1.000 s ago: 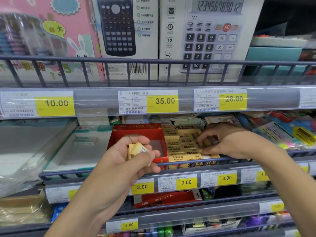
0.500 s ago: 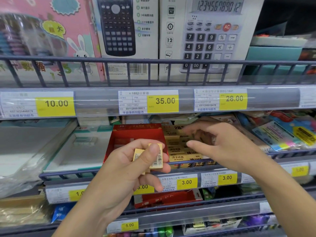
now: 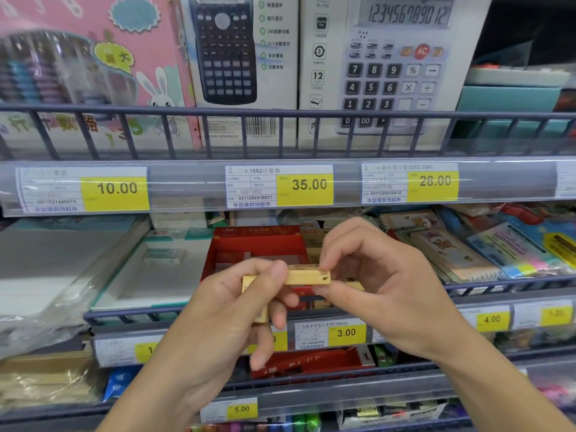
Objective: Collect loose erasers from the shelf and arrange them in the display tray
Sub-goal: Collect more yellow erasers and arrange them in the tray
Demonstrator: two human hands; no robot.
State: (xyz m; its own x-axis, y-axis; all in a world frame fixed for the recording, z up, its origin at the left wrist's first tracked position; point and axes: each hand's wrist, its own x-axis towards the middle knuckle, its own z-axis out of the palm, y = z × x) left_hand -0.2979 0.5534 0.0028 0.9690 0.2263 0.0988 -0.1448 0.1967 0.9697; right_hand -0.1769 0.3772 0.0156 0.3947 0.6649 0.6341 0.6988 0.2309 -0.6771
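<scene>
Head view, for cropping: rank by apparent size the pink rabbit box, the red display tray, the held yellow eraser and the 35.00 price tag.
1. pink rabbit box
2. red display tray, partly hidden by hands
3. 35.00 price tag
4. yellow eraser, nearest the camera

Shelf price tags (image 3: 308,185) read 10.00, 35.00, 28.00, 3.00; calculator box (image 3: 405,17) shows 123456789012.

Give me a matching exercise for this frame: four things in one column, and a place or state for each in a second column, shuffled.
Things:
1. eraser
2. red tray
3. grey calculator box
4. left hand

Places or states:
A. on the top shelf, behind the rail
B. pinched between both hands, in front of the shelf
C. on the middle shelf, behind the hands
D. grips yellow erasers, thumb on top

Pairs: 1-B, 2-C, 3-A, 4-D
</scene>
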